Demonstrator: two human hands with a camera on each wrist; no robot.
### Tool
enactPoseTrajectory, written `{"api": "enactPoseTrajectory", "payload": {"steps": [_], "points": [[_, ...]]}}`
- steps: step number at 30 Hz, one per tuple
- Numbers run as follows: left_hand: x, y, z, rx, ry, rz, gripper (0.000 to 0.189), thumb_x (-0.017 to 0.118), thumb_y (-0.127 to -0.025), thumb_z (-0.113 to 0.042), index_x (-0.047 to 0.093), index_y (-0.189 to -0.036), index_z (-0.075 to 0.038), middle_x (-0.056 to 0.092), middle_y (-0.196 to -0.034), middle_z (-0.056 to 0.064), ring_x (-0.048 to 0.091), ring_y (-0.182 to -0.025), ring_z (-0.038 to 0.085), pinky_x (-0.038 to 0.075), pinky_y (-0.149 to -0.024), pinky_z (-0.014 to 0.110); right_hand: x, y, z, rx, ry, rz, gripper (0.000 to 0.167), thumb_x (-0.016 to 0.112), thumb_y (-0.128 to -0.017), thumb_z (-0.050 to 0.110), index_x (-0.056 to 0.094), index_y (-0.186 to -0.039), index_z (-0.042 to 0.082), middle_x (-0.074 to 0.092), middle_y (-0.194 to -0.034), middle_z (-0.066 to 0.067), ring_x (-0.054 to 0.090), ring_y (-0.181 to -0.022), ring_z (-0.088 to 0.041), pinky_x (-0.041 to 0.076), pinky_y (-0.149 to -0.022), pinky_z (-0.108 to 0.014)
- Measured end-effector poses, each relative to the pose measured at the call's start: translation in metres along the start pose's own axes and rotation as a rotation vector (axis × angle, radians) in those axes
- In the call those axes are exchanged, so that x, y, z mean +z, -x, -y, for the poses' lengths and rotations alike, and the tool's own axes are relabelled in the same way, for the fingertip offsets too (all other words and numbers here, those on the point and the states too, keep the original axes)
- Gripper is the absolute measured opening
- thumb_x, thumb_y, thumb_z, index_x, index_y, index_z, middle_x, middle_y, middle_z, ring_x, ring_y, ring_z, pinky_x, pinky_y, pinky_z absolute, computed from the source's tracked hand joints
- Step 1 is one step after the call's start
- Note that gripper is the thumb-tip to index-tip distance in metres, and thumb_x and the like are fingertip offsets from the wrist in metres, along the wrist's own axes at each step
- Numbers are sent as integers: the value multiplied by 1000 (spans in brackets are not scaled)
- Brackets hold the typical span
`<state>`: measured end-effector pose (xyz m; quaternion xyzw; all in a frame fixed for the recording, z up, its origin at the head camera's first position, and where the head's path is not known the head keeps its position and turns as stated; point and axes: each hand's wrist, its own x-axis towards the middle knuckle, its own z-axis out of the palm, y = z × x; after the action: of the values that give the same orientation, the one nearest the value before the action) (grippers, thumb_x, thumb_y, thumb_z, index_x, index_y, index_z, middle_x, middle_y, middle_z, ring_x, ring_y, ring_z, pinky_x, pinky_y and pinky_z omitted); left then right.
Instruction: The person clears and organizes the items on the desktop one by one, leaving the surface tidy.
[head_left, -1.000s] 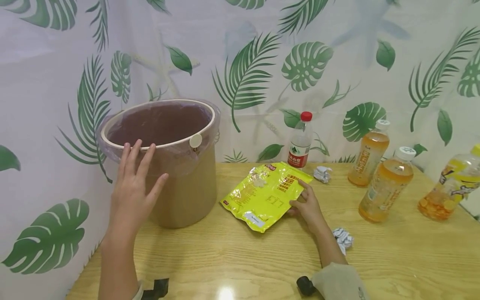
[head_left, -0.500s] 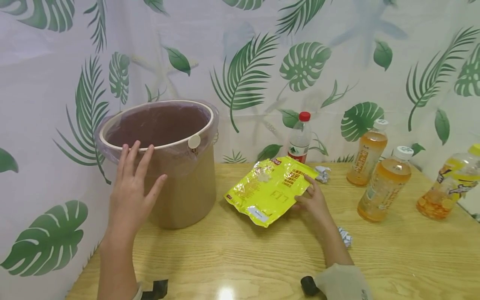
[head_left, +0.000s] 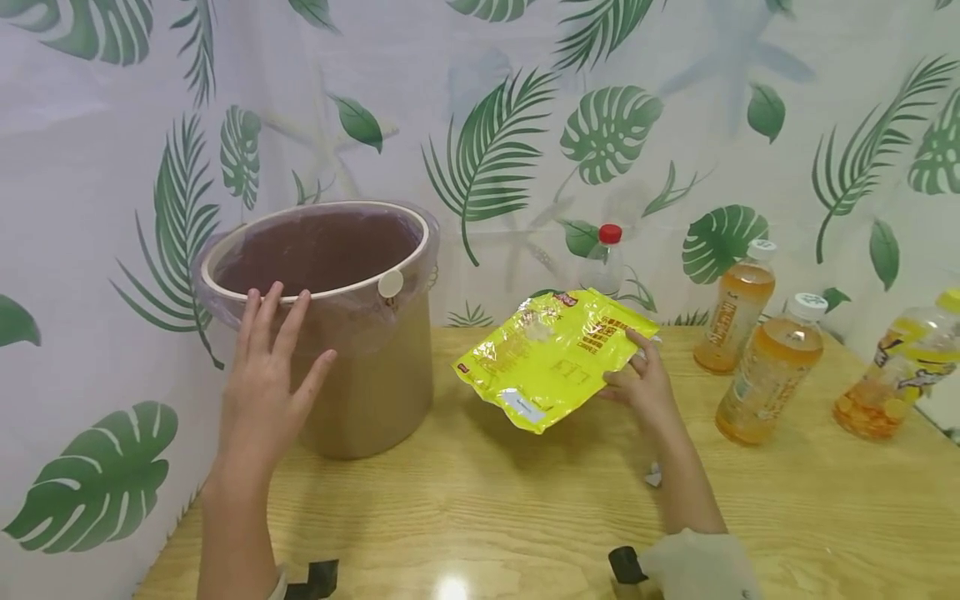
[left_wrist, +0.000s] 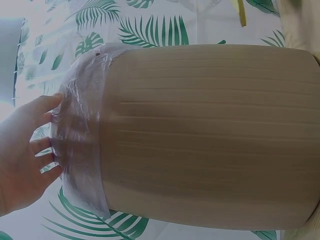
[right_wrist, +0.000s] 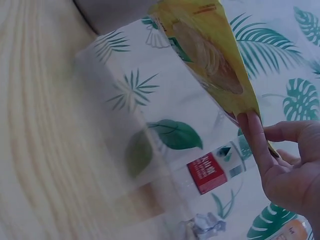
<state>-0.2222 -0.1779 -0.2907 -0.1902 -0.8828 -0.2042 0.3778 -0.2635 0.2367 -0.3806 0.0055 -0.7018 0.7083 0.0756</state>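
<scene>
A yellow food packet point(head_left: 551, 358) is pinched at its right edge by my right hand point(head_left: 643, 387), tilted and raised above the table. Its underside with a food picture point(right_wrist: 210, 55) faces the right wrist camera, my thumb and fingers on either side of the edge. On the left stands a tan bin point(head_left: 367, 375) lined with a thin translucent bag point(left_wrist: 80, 135). My left hand point(head_left: 262, 383) has its fingers spread, fingertips at the near rim of the bin over the bag.
Behind the packet stands a red-capped water bottle point(head_left: 609, 250), partly hidden. To the right are two orange drink bottles point(head_left: 735, 308) and a yellow-capped bottle point(head_left: 900, 367). A crumpled paper ball point(right_wrist: 207, 225) lies near the water bottle; another paper scrap point(head_left: 654, 475) shows beside my right forearm.
My right hand has lifted the yellow packet off the table and moved slightly up and right with it. The packet now covers more of the water bottle. My left hand has stayed at the rim.
</scene>
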Motion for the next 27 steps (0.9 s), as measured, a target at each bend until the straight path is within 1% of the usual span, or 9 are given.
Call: {"api": "enactPoseTrajectory", "payload": {"steps": [5, 6, 8, 12, 18, 21, 23, 25, 27], "points": [[-1, -1, -1, 3, -2, 3, 69, 66, -85, -19, 31, -144, -12, 19, -149, 12, 4, -138, 25, 21, -104, 50, 1, 5, 17, -14, -7, -16, 76, 48, -88, -8, 6, -148, 13, 8, -147, -26, 61, -82, -11, 52, -73, -28], [-1, -1, -1, 2, -3, 6, 69, 66, -85, -19, 31, -144, -12, 19, -149, 12, 4, -138, 25, 22, -104, 50, 2, 7, 20, -18, -13, -18, 76, 48, -88, -8, 7, -148, 13, 9, -147, -26, 60, -83, -11, 52, -73, -28], [-2, -1, -1, -2, -5, 12, 69, 66, -85, -19, 30, -144, -13, 18, -149, 12, 4, -138, 24, 22, -104, 51, 4, 10, 25, -29, -21, -20, 76, 48, -88, -8, 7, -148, 12, 11, -146, -26, 58, -86, -12, 52, -74, -28], [-2, -1, -2, -3, -4, 14, 69, 66, -85, -19, 30, -144, -13, 18, -149, 11, 4, -138, 24, 23, -103, 51, 8, 15, 35, -61, -43, -20, 75, 48, -88, -9, 7, -147, 11, 24, -142, -25, 57, -91, -12, 52, -74, -29], [-2, -1, -1, 2, -9, 8, 69, 66, -85, -19, 31, -144, -14, 18, -150, 11, 4, -138, 25, 23, -103, 51, 13, 22, 49, -91, -39, -34, 74, 48, -88, -9, 7, -147, 9, 29, -138, -26, 60, -88, -10, 53, -72, -29], [-1, -2, -1, 14, -15, -2, 69, 67, -85, -19, 32, -143, -12, 19, -149, 12, 6, -137, 25, 23, -103, 50, 13, 25, 56, -90, -31, -43, 74, 48, -88, -9, 8, -147, 10, 21, -142, -27, 57, -87, -11, 53, -72, -28], [-1, -2, -1, 19, -15, -6, 69, 67, -84, -19, 32, -143, -12, 20, -149, 13, 6, -137, 26, 22, -104, 50, 12, 27, 60, -84, -35, -45, 74, 48, -88, -9, 8, -147, 12, 7, -146, -27, 53, -100, -21, 52, -73, -28], [-1, -1, -1, 21, -12, -8, 69, 67, -84, -18, 32, -143, -12, 20, -149, 13, 6, -137, 26, 22, -104, 49, 11, 30, 63, -83, -40, -46, 75, 48, -88, -8, 9, -148, 13, -5, -147, -27, 45, -113, -31, 52, -73, -28], [-1, -1, -1, 20, -7, -9, 70, 67, -84, -18, 31, -144, -13, 19, -149, 13, 5, -137, 25, 21, -104, 49, 11, 32, 67, -86, -43, -49, 75, 48, -89, -8, 9, -148, 15, -12, -146, -26, 38, -120, -38, 52, -74, -28]]}}
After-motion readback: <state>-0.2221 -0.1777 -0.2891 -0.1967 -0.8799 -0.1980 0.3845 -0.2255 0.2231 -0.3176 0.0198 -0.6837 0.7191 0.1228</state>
